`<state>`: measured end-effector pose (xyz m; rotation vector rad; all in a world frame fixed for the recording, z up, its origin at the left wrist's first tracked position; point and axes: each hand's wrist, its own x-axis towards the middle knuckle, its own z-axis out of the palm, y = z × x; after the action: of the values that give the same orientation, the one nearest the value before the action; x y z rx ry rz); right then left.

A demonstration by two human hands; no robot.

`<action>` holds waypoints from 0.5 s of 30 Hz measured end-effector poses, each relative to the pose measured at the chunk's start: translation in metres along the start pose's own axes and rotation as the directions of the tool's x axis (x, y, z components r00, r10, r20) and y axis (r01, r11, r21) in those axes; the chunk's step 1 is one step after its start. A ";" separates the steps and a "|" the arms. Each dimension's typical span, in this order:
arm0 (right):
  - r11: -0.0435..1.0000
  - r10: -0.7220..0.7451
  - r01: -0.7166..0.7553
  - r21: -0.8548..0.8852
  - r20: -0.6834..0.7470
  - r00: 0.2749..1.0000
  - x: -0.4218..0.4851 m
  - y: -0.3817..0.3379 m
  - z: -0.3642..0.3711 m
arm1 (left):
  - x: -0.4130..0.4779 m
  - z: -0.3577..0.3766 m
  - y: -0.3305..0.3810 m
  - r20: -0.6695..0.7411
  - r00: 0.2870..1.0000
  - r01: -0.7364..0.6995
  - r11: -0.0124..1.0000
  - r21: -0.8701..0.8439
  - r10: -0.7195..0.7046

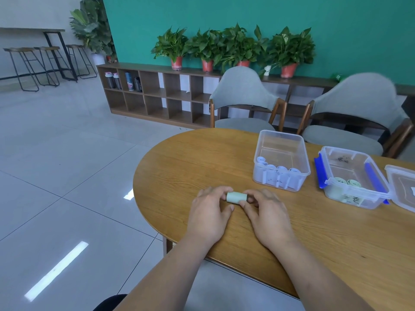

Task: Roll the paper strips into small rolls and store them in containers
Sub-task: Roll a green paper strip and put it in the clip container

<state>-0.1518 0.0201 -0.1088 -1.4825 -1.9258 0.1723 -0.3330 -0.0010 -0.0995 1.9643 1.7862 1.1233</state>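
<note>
Two hands meet on one pale green paper roll, which lies on the wooden table mid-view: the left hand pinches its left end and the right hand its right end, fingers and thumbs curled round it. To finish well, I judge, pressure should be even at both ends so the coil does not spring loose or telescope. It likely belongs with the green rolls in the blue-latched container at three o'clock, not the clear container of white rolls at one o'clock.
</note>
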 end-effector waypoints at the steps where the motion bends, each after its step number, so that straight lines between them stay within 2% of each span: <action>1: 1.000 -0.004 0.004 -0.005 -0.002 1.000 -0.001 -0.001 -0.001 | 0.000 0.000 0.000 -0.002 1.000 -0.003 1.000 0.001 0.003; 8: 0.999 -0.019 0.018 0.033 0.021 1.000 -0.003 -0.006 -0.007 | 0.000 -0.001 0.002 -0.020 1.000 -0.011 0.999 0.033 0.011; 15: 0.982 -0.003 0.004 0.186 -0.003 1.000 -0.006 -0.011 -0.016 | 0.001 0.000 0.002 0.044 0.996 -0.086 0.986 0.140 0.081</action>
<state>-0.1510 0.0061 -0.0938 -1.3544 -1.8554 0.3395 -0.3314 -0.0008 -0.0982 2.1454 1.8253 1.0010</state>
